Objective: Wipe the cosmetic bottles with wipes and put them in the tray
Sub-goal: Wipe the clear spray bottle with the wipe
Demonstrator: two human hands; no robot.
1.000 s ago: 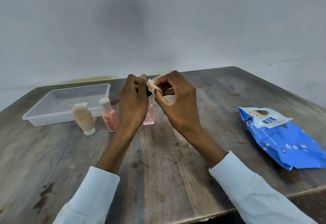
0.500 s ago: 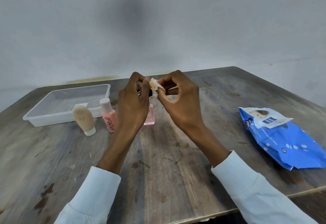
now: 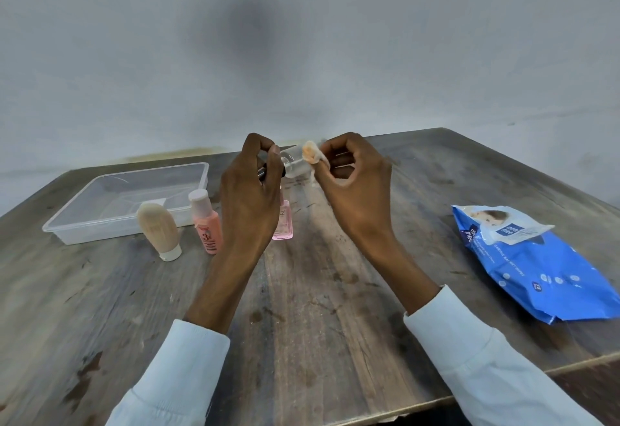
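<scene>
- The left hand (image 3: pixel 250 204) grips a small clear bottle (image 3: pixel 295 164) with curled fingers.
- The right hand (image 3: pixel 355 187) pinches a stained wipe (image 3: pixel 311 154) against its end.

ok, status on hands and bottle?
Left hand grips small clear bottle. Right hand pinches stained wipe against it. Clear plastic tray holds no bottles.

Looking like a plain room in a home or small workspace, can't tell which. Worn, stained wooden table (image 3: pixel 318 308) is sitting against a bare grey wall (image 3: pixel 302 39) w/ a dark smudge. Household bits are lying about: clear plastic tray (image 3: pixel 67 229), cosmetic bottles (image 3: pixel 157 229), blue pack of baby wipes (image 3: pixel 543 278).
</scene>
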